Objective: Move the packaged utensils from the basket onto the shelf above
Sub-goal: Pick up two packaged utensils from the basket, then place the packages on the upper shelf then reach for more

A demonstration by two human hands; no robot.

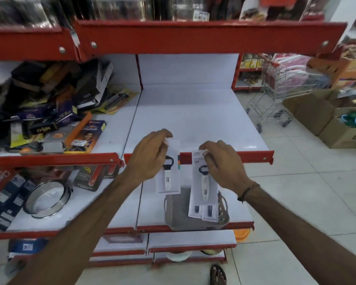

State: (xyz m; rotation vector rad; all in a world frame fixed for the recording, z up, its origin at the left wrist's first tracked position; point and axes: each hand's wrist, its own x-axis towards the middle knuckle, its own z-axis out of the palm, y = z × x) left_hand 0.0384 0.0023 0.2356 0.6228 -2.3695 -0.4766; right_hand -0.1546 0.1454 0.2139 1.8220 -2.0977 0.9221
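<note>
Both forearms bare, no sleeves. Right wrist carries a thin dark cord bracelet (247, 191). One foot in a dark open sandal (218, 275).

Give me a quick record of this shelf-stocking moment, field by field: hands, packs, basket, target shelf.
left hand: pinches one utensil pack by its top edge
right hand: pinches a second pack by its top edge, likely more behind it
packs: both hang upright in the air, not yet on a shelf
basket: grey, on the lower shelf, below the packs
target shelf: white, bare
</note>
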